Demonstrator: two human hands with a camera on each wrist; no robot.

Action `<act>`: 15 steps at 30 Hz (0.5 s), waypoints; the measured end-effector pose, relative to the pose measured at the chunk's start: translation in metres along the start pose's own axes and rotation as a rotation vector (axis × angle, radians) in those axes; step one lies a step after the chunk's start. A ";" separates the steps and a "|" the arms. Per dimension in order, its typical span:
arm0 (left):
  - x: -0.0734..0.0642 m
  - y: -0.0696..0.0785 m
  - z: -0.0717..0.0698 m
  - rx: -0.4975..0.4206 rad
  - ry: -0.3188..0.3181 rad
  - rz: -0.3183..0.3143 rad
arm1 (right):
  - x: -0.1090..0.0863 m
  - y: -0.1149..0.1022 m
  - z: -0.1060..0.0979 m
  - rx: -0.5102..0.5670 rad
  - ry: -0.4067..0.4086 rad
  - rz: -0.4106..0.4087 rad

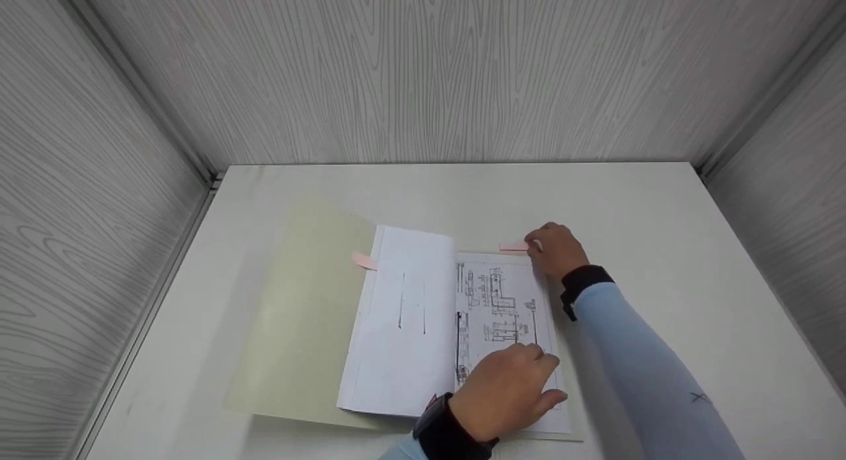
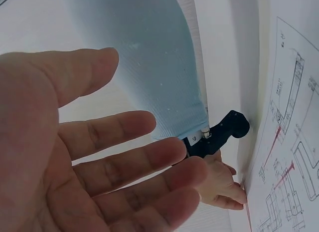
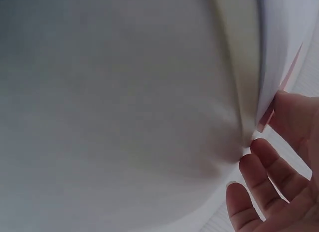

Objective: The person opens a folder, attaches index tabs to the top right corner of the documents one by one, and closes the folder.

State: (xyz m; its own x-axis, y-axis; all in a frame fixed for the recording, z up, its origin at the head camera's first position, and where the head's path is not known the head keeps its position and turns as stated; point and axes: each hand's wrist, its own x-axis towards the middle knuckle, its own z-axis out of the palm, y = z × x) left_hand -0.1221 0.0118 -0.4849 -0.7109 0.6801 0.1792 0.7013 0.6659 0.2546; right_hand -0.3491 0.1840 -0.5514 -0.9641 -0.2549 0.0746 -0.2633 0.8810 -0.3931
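Note:
A pale green folder point(image 1: 291, 334) lies spread on the table, holding a stack of papers. Its turned white page point(image 1: 396, 367) lies over to the left, and a pink sticky tab point(image 1: 364, 260) juts from that page's outer edge. On the right is a page with technical drawings point(image 1: 505, 281). At this page's top right corner, my right hand point(image 1: 558, 248) pinches a pink paper strip point(image 1: 513, 246); the right wrist view shows the thumb on the strip point(image 3: 269, 115) at the paper edge. My left hand point(image 1: 507, 388) hovers over the lower drawing page, fingers spread and holding nothing.
The white table point(image 1: 674, 301) meets a grey wood-grain panel point(image 1: 423, 76) at the back. Similar panels rise at the left point(image 1: 79, 215) and right point(image 1: 786, 182). My right sleeve point(image 1: 648, 367) reaches along the folder's right side.

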 end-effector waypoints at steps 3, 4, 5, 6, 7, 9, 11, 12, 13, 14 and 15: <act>0.002 -0.001 0.004 -0.005 -0.017 -0.012 | 0.001 0.004 -0.001 0.044 -0.007 0.027; 0.002 -0.002 0.005 -0.009 -0.024 -0.022 | 0.001 0.004 -0.003 0.057 -0.013 0.036; 0.002 -0.004 0.006 -0.014 -0.033 -0.036 | 0.000 0.005 -0.004 0.068 -0.015 0.046; 0.002 -0.005 0.007 -0.016 -0.047 -0.057 | -0.001 0.005 -0.005 0.083 -0.013 0.058; 0.002 -0.008 0.008 -0.017 -0.061 -0.082 | -0.002 0.004 -0.007 0.099 -0.007 0.067; 0.000 -0.013 0.008 -0.013 -0.096 -0.144 | -0.008 0.001 -0.013 0.156 0.010 0.073; -0.002 -0.018 0.008 -0.005 -0.133 -0.212 | -0.018 -0.007 -0.020 0.283 0.018 0.081; -0.003 -0.021 0.008 0.002 -0.147 -0.243 | -0.024 -0.012 -0.023 0.369 0.010 0.083; -0.003 -0.023 0.007 0.003 -0.156 -0.272 | -0.031 -0.016 -0.026 0.457 -0.008 0.084; -0.003 -0.026 0.007 0.005 -0.159 -0.295 | -0.040 -0.020 -0.029 0.551 -0.037 0.086; -0.003 -0.028 0.006 0.007 -0.156 -0.315 | -0.048 -0.026 -0.031 0.640 -0.074 0.089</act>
State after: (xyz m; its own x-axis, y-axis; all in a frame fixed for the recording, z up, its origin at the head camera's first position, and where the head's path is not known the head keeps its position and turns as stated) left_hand -0.1388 -0.0072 -0.4981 -0.8758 0.4795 -0.0545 0.4498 0.8521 0.2676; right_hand -0.2970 0.1861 -0.5166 -0.9704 -0.2387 -0.0378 -0.0879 0.4942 -0.8649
